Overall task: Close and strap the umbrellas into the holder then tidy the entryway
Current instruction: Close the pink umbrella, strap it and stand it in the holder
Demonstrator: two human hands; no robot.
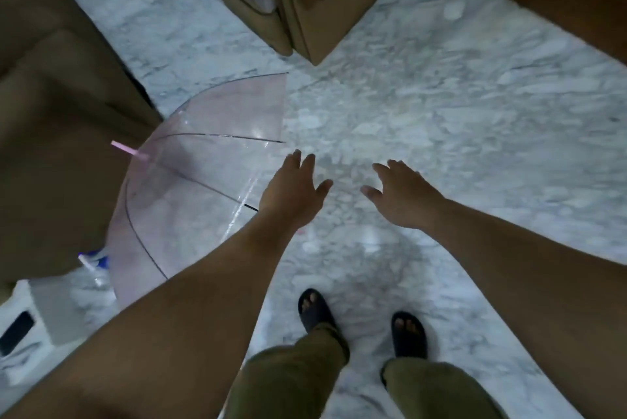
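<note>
The open, transparent pink-tinted plastic umbrella (200, 160) lies on its side on the white marble floor (441, 113) at nine o'clock, while the left hand (291, 194) and the right hand (400, 196) reach forward released, fingers spread, grasping nothing.

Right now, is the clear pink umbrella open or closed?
Open. The umbrella lies tipped on its side on the marble floor, canopy spread with ribs fanned out and pink tip pointing left. Neither hand touches it.
</note>
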